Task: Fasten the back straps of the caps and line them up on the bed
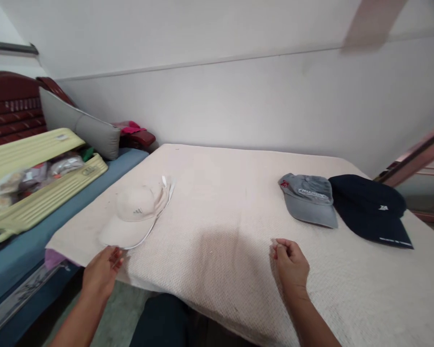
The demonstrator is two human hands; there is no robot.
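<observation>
A white cap lies at the left of the cloth-covered table, its brim pointing toward me and its strap loose at the right. My left hand is at the front edge of that brim, fingers curled and closed against it. Over the cloth, right of centre, my right hand is closed, thumb pressed to the bent fingers, with nothing plainly visible in it. Farther right rests a grey cap with white lettering. A dark navy cap sits beside it, touching or nearly so.
A pale textured cloth covers the table, which reaches to a white wall. Left of it stands a blue bed with an open yellow case of bagged items and a grey cushion. My leg shows below the near edge.
</observation>
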